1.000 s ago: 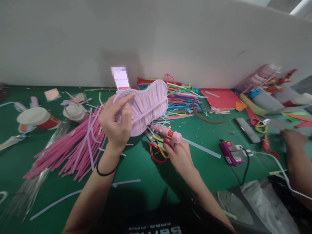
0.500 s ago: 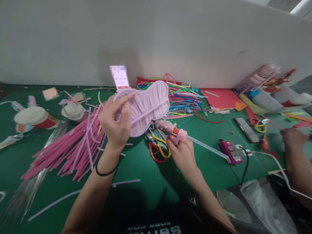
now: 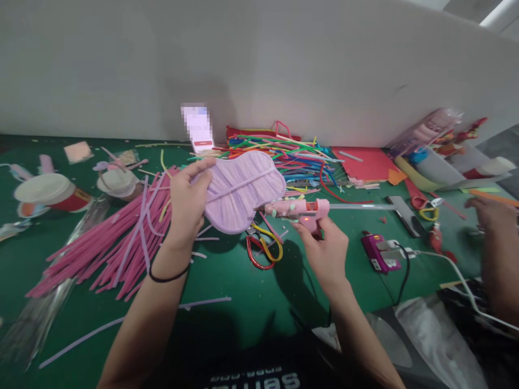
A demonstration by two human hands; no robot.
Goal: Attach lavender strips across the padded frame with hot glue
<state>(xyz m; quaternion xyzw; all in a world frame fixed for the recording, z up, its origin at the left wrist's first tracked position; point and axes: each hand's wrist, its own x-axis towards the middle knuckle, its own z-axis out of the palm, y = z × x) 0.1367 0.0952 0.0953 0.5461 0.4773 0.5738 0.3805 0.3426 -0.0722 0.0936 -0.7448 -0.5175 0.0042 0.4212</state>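
My left hand (image 3: 190, 200) grips the left end of a lilac, wavy-edged panel (image 3: 245, 189) made of pipe cleaners, with one strip running across its face. In my right hand (image 3: 326, 243) is a pink hot glue gun (image 3: 298, 209), a clear glue stick (image 3: 360, 207) poking out of its back. The gun's nozzle meets or nearly meets the panel's lower right edge; I cannot tell whether they touch. Below the panel lie scissors (image 3: 265, 246) with red and yellow handles, their blades partly hidden.
Pink pipe cleaners (image 3: 101, 243) lie at left beside lidded cups (image 3: 52, 192). Coloured pipe cleaners (image 3: 300, 162) pile up behind, near a lit phone (image 3: 199, 129). A purple power adapter (image 3: 379, 251) and dark phone (image 3: 405, 216) are at right, near another person's hand (image 3: 492, 216).
The panel has dropped slightly and tilted flatter. My right hand has swung right, so the glue gun now lies nearly level at the panel's edge. The other person's hand has moved too.
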